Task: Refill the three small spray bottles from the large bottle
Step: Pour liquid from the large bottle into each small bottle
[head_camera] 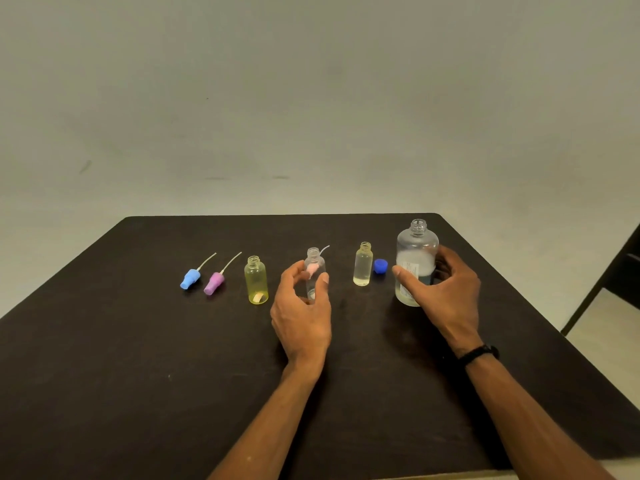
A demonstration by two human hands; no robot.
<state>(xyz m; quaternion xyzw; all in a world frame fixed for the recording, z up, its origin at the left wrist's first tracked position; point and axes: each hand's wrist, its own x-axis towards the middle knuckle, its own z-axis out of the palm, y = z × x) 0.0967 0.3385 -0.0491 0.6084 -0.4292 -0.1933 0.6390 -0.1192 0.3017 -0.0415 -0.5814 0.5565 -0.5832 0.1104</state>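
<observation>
The large clear bottle [416, 247] stands uncapped at the right of the dark table [104, 358], and my right hand [446, 289] is wrapped around its lower half. My left hand [302, 306] curls around a small clear bottle [315, 263] in the middle, which is open at the top. A pink spray head shows behind that bottle, its tube sticking up to the right. A small yellow bottle [256, 280] stands open to the left. Another small bottle [363, 265], pale yellow and open, stands between my hands.
A blue spray head [190, 278] and a purple spray head [214, 282] lie on their sides at the left, tubes pointing away. A blue cap [380, 266] sits beside the large bottle. A dark chair frame [609, 271] stands off the table's right edge.
</observation>
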